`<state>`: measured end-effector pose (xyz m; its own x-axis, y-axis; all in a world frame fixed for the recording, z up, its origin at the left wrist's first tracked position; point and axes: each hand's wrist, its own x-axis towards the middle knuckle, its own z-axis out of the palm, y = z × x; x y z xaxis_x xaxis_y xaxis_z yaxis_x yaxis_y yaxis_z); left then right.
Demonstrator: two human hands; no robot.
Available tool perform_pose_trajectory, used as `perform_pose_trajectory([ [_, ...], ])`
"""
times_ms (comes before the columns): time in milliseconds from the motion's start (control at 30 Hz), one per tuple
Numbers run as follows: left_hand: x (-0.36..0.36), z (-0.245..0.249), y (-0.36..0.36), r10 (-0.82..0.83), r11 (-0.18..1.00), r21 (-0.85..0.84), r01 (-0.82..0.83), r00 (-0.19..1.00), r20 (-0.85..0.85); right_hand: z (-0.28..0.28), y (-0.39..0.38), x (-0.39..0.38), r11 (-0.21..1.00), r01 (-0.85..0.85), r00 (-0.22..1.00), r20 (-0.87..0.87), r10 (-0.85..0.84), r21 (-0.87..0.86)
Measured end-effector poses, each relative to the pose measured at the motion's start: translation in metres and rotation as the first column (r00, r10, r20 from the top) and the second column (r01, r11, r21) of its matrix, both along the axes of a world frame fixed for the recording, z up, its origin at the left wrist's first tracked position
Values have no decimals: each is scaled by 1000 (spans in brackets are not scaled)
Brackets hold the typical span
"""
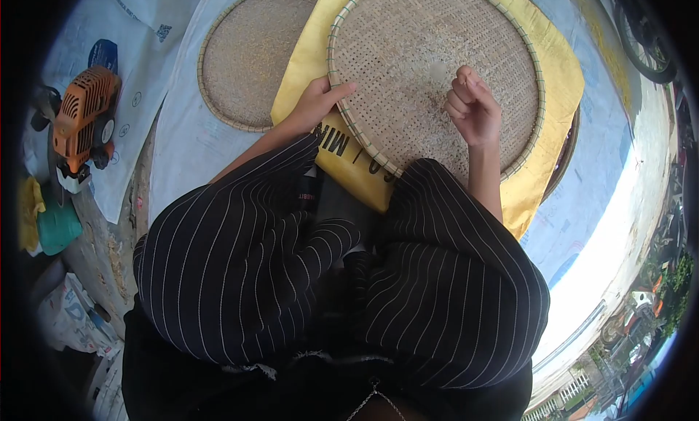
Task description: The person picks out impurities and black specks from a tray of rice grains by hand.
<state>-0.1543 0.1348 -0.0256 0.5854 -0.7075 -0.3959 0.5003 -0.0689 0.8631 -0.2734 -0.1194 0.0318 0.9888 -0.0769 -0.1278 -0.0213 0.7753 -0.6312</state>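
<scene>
A large round woven tray (pixel 393 64) with a green-bound rim rests on a yellow sack (pixel 561 79), near my knees. Pale grains (pixel 437 50) are scattered over its middle and right part. My left hand (pixel 324 99) holds the tray's left rim, the thumb on top and the other fingers mostly hidden beneath. Above the right part of the tray is my right hand (pixel 472 106), raised with its fingers curled and pinched together. What it holds, if anything, is too small to make out.
A smaller woven tray (pixel 251 57) with yellowish grains lies at the upper left on blue-white sheeting (pixel 196 152). An orange motor unit (pixel 87 115) stands at the far left, above a green container (pixel 60 221). A wheel (pixel 644 42) shows at the upper right.
</scene>
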Motion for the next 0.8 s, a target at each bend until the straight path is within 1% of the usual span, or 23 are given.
perform_pose_trajectory([
  [33, 0, -1, 0, 4, 1000, 1, -4, 1000, -12, -3, 0, 0, 1000, 12, 1000, 1, -12, -2],
  [67, 1, -2, 0, 6, 1000, 3, -6, 1000, -23, -8, 1, 3, 977, -35, 996, 84, 18, 209],
  [100, 1, -4, 0, -9, 1000, 0, 9, 1000, -20, -8, 4, 7, 910, -98, 984, 174, 29, 403],
  [133, 2, -6, 0, 3, 1000, -14, -4, 1000, -31, -7, 5, 9, 926, -81, 994, 99, 47, 368],
  [167, 1, -6, -1, 16, 1000, -26, -17, 999, -42, -6, 6, 10, 928, -68, 994, 101, 33, 366],
  [200, 0, -5, -2, 3, 1000, -27, -4, 999, -39, -5, 6, 11, 996, -58, 996, -71, 63, 70],
  [233, 0, -5, -2, 19, 1000, -24, -20, 999, -37, -5, 8, 13, 969, -97, 969, -243, 40, -228],
  [267, 0, -5, -1, 38, 999, -19, -39, 999, -35, -2, 13, 16, 694, -140, 950, -293, -107, -706],
  [300, 0, -6, -1, 31, 999, -15, -32, 999, -30, 0, 13, 18, 698, -132, 951, -289, -112, -704],
  [333, 0, -7, 0, 34, 999, -4, -34, 999, -30, 1, 13, 19, 416, -169, 957, -250, -148, -893],
  [367, 1, -9, 0, 37, 999, 6, -37, 999, -30, 3, 12, 20, 85, -192, 964, -204, -171, -978],
  [400, 1, -8, 0, 30, 1000, 8, -30, 999, -27, 5, 12, 21, 89, -188, 963, -201, -177, -978],
  [467, 0, -6, -1, 44, 999, -3, -44, 998, -44, 9, 11, 22, -154, -209, 975, -193, -114, -966],
  [600, 1, -7, -1, 37, 999, 9, -36, 999, -36, 3, 12, 26, -168, -220, 975, -209, -82, -961],
  [667, 2, -8, -1, 34, 999, 13, -34, 999, -40, -2, 12, 28, -212, -198, 980, -191, -52, -957],
  [700, 1, -7, 0, 35, 999, 15, -34, 999, -39, -6, 12, 29, -210, -197, 980, -190, -51, -958],
  [767, 1, -5, -1, 36, 999, 20, -35, 998, -50, -13, 9, 29, -176, -109, 994, -106, -23, -978],
  [800, 2, -6, -1, 37, 999, 20, -36, 998, -47, -11, 8, 28, -177, -106, 994, -103, -22, -979],
])
